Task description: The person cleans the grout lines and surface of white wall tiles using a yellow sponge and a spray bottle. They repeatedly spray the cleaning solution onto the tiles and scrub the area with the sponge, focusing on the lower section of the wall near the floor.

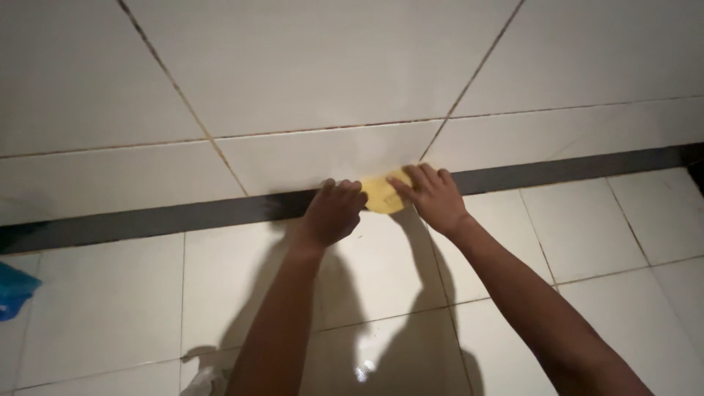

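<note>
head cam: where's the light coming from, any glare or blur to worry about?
Head view: light comes from behind the person, throwing arm shadows forward across the floor tiles; a small wet glint near the bottom edge; corners dim; left hand, right hand and yellow cloth slightly soft, edges still readable.

Blue thing (15, 291) cut off left

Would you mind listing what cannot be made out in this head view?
- Yellow cloth: mostly covered by the left hand and right hand; full shape hidden.
- Blue thing: cut off by the left edge, kind unclear.
- Pale object on the floor: cut by the bottom edge, in shadow.
</note>
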